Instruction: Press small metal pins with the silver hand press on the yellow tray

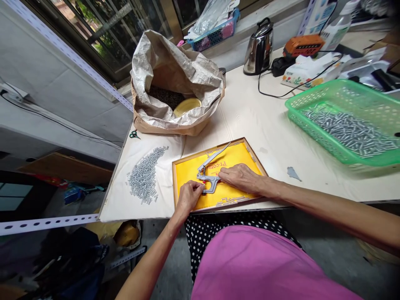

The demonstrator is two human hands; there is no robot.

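Note:
Metal hand-press pliers (pixel 208 179) with a small red part at the jaw lie on a yellow tray (pixel 234 154) with a wooden frame. My right hand (pixel 239 177) lies across the pliers, its fingers on the lower handle. My left hand (pixel 190 196) pinches at the jaw, and its fingers hide whatever may sit there. Several short metal pieces (pixel 229 200) lie at the tray's front edge. A heap of similar silver pieces (pixel 144 175) lies on a white cloth (pixel 167 154) to the left of the tray.
A green plastic basket (pixel 343 89) full of silver pieces stands at the right. Behind the tray sits a large paper sack (pixel 175 62), with small green-handled scissors (pixel 134 134) near it. A steel kettle (pixel 259 48) and a black cable (pixel 290 91) lie farther back.

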